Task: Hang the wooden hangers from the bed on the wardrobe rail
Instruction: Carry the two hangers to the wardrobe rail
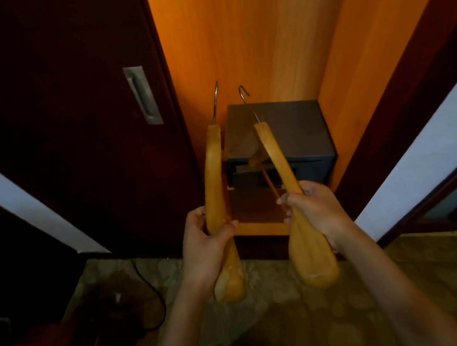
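I hold two wooden hangers edge-on in front of the open wardrobe (247, 39). My left hand (205, 241) is shut on the left hanger (213, 180), whose metal hook points up beside the dark sliding door. My right hand (312, 208) is shut on the right hanger (275, 155), which tilts to the left; its hook sits over the dark box. Both hangers' lower ends reach down past my wrists. No wardrobe rail shows in the view, and the bed is out of sight.
A dark box (280, 137) like a small safe stands on the wardrobe floor. The dark sliding door (71, 135) with a metal recessed handle (143, 95) is at left. A black cable (150, 293) lies on the patterned carpet. White walls flank both sides.
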